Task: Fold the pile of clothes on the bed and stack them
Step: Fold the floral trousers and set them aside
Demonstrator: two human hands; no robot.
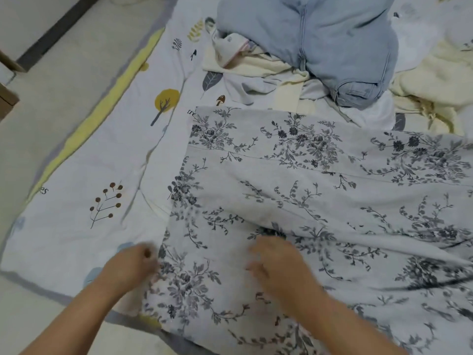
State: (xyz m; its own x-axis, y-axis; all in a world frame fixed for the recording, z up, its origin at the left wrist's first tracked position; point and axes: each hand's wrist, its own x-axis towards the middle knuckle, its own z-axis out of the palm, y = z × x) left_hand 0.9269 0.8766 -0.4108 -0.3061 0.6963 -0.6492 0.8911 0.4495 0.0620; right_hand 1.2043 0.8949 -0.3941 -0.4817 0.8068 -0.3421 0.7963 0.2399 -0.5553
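The left hand pinches the near left edge of the floral cloth, fingers curled on it. The right hand lies flat on the same cloth, fingers loosely spread, motion-blurred. Beyond both hands, pale blue jeans top a pile of cream clothes on the bed

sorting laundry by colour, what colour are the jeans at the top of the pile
Light blue: the crumpled denim jeans are a pale, washed blue, seen clearly in the head view.
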